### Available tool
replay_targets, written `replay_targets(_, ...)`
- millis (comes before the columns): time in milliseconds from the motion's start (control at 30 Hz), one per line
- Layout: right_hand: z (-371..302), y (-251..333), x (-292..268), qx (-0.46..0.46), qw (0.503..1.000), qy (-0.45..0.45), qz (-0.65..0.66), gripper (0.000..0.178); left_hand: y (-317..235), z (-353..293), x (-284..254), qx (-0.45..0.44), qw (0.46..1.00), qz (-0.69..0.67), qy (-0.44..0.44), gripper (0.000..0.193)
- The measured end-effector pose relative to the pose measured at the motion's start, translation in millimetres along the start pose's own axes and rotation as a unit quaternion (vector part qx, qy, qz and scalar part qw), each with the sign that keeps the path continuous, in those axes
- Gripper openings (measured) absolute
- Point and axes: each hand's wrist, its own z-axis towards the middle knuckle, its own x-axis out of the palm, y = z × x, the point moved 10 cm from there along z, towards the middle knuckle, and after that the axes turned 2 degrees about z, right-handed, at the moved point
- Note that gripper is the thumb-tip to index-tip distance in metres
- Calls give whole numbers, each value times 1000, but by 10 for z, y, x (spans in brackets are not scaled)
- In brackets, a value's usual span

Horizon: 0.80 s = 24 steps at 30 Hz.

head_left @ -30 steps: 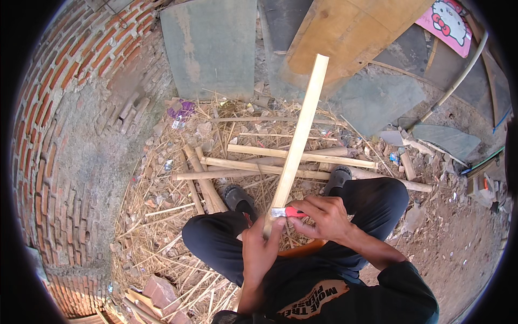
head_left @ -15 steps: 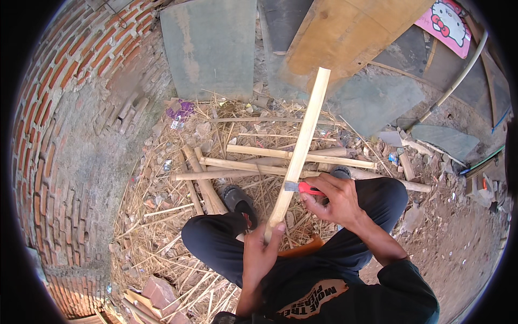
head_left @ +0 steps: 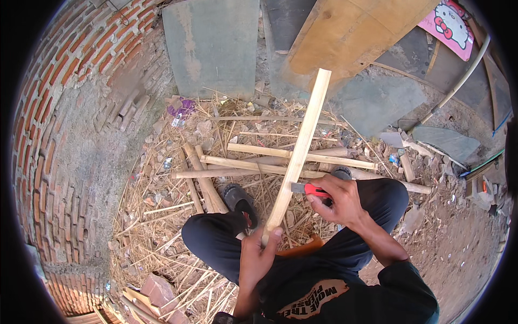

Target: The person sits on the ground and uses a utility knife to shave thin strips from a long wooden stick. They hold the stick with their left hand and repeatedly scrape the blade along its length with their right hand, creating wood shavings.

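Note:
My left hand (head_left: 257, 254) is closed round the near end of a long, pale bamboo strip (head_left: 303, 144), thumb on top. The strip slants away from me, its far end tilted a little to the right. In my right hand (head_left: 341, 201) is a red utility knife (head_left: 316, 190), its wide grey blade pointing left. The blade tip lies at the right edge of the strip, roughly a third of the way up from my left hand; whether it touches is hard to tell.
Beyond my feet, several split bamboo pieces (head_left: 253, 165) lie crossed on ground strewn with shavings and rubble. A brick wall (head_left: 59, 140) rises at the left. Grey boards (head_left: 210, 48) and a brown board (head_left: 356, 38) lean at the back. A broken brick (head_left: 159, 291) lies near left.
My right hand and the knife have shifted slightly right, so the blade lies less across the strip. The left hand has dropped slightly nearer to me, still gripping the strip.

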Motion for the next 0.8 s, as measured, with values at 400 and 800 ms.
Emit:
replay_targets(400, -155, 397, 324, -52, 998, 26, 9, 27, -122, 184, 75, 21, 999, -38, 18, 28)
replay_targets(800, -135, 434, 288, -64, 997, 34, -12, 29, -108, 136, 63, 4, 998, -61, 7, 29)
